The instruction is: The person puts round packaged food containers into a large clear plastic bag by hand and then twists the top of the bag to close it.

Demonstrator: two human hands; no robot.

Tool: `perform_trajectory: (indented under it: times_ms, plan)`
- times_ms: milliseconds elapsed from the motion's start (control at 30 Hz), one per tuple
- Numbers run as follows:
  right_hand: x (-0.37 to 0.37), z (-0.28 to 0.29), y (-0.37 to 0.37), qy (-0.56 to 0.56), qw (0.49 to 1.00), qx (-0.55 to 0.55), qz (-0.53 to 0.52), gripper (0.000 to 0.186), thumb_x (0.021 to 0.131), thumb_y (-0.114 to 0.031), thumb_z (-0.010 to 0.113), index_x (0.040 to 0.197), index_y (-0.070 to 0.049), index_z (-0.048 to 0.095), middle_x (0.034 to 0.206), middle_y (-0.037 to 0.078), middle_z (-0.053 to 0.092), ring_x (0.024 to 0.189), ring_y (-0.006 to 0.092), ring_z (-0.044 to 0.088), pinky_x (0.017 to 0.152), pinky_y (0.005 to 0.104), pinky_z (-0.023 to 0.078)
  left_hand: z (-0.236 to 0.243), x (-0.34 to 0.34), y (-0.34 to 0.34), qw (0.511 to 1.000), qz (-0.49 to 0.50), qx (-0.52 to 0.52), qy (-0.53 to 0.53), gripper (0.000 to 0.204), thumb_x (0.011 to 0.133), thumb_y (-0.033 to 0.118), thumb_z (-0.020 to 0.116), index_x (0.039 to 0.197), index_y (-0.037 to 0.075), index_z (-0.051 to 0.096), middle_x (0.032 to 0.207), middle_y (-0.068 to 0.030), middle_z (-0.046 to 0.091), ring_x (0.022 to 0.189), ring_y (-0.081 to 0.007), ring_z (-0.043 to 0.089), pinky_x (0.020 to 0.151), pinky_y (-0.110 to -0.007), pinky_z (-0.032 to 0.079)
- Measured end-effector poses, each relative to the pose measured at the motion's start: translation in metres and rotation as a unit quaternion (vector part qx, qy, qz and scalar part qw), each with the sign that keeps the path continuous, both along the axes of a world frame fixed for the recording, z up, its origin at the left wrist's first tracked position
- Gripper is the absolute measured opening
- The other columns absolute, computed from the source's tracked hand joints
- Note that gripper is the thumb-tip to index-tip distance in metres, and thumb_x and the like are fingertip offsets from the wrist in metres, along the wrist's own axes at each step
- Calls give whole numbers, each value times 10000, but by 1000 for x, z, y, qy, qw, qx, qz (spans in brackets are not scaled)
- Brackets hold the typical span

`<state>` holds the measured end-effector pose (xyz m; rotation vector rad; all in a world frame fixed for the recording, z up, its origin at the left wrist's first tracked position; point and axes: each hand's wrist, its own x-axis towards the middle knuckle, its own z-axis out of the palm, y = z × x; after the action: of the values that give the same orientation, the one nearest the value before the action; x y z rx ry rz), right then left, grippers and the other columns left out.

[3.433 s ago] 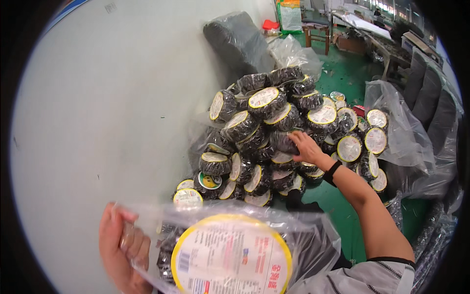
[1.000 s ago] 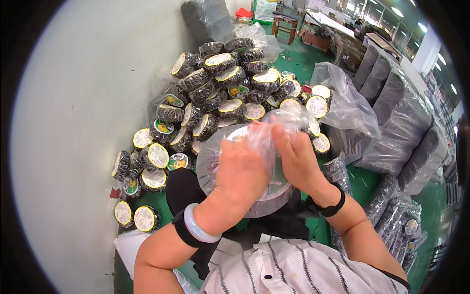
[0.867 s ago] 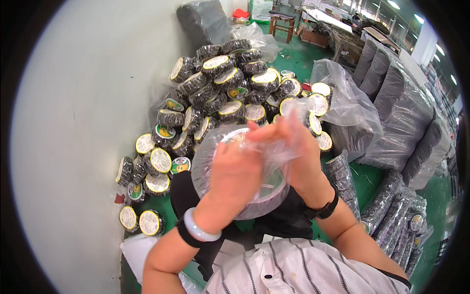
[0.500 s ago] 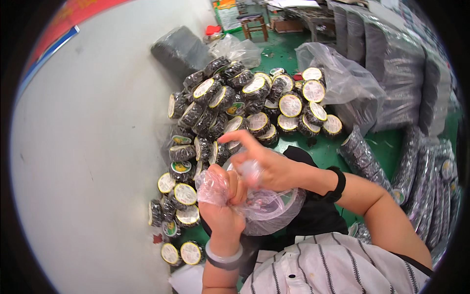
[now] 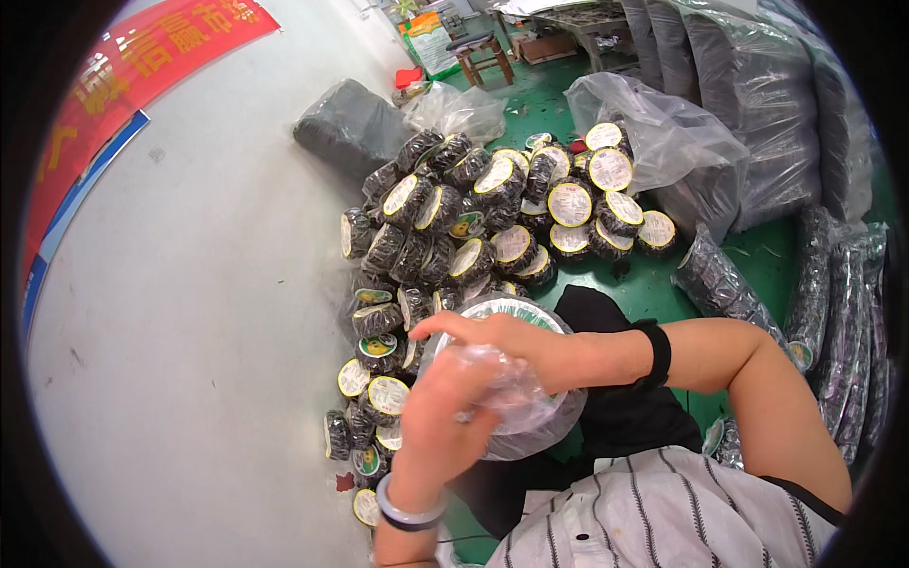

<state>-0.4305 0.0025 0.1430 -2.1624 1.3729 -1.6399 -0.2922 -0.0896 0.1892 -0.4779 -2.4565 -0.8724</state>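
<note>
A clear plastic bag (image 5: 535, 443) encloses a round tub-like pack with a white rim (image 5: 507, 305) over my lap. My left hand (image 5: 443, 409) has its fingers curled at the bag's bunched plastic, slightly smeared by motion. Across the top of the bag lies my right hand (image 5: 519, 346), closed on the gathered film with its index finger reaching leftward over the left hand. Between both hands the crumpled film (image 5: 502, 374) shows, while the hands hide much of the pack's top. Just beyond them rises a heap of round, dark, film-wrapped packs (image 5: 412, 256) with pale or green labels.
On the left stands a white wall (image 5: 189, 284) with a red banner (image 5: 133, 80). A grey wrapped bundle (image 5: 350, 123) leans there. Loose clear plastic (image 5: 663, 133) and tall grey wrapped stacks (image 5: 772, 123) occupy the far right. Long wrapped rolls (image 5: 729, 289) lie on the green floor (image 5: 639, 298).
My right hand has come down and left over the bag. The left hand's fist has loosened and turned, with the film now between both hands. The view has shifted, showing more of the banner.
</note>
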Motion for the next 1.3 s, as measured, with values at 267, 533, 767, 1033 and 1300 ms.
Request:
perform_trajectory:
  times_ms: [267, 533, 767, 1033, 1300]
  plan:
    - [0, 36, 16, -74, 967, 223, 93, 263, 908, -246, 515, 967, 0, 585, 776, 115, 629, 624, 191, 608, 604, 328, 480, 47, 2, -33, 984, 3, -172, -38, 435, 693, -23, 673, 1121, 10, 599, 1049, -123, 635, 897, -276, 623, 727, -360, 507]
    - [-10, 43, 12, -162, 928, 274, 195, 185, 903, -109, 497, 906, -3, 648, 716, 51, 628, 643, 112, 595, 604, 284, 479, -7, 22, -2, 968, 165, -28, 185, 440, 734, -18, 710, 1140, 16, 544, 923, -126, 658, 972, -231, 608, 842, -323, 479]
    - [0, 58, 32, 251, 968, -7, -30, 180, 719, -38, 601, 899, -44, 587, 763, 51, 535, 741, 213, 549, 652, 323, 435, -28, 30, 13, 969, 201, 136, 50, 780, 735, -54, 665, 1407, -33, 270, 979, -114, 622, 861, -139, 614, 815, -249, 460]
    - [8, 55, 22, 450, 841, -187, -235, 224, 648, -173, 630, 592, -102, 425, 579, -4, 372, 548, 137, 429, 494, 270, 332, 51, 8, -44, 984, -9, -129, -119, 102, 820, 64, 578, 867, 16, 655, 764, -41, 568, 815, -170, 596, 629, -277, 458]
    - [-11, 32, 81, 345, 933, 40, -97, 131, 753, -172, 581, 706, -66, 522, 677, 57, 501, 628, 200, 527, 542, 304, 431, 4, 19, -77, 924, -2, -382, -16, 90, 726, 106, 648, 769, 113, 570, 787, -36, 548, 748, -190, 516, 569, -302, 374]
